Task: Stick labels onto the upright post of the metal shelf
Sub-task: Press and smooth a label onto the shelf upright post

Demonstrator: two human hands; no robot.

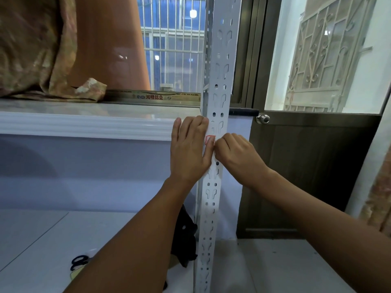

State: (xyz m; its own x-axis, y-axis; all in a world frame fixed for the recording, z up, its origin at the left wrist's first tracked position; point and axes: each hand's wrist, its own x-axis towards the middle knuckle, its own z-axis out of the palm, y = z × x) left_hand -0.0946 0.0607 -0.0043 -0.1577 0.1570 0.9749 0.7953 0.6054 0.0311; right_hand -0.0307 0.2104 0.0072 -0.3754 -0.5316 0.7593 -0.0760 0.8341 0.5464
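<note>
Left hand (189,149) flat, open grip, pressing red-printed label (209,140) on white post (219,98); right hand (237,154) curled, grip pinching label edge.

The left hand (190,149) and right hand (237,153) hide most of the red-printed label (210,138).

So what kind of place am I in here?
Probably a home, by a window and door: a barred window above a tiled ledge, a curtain, and a door with a round knob beside the shelf post.
</note>
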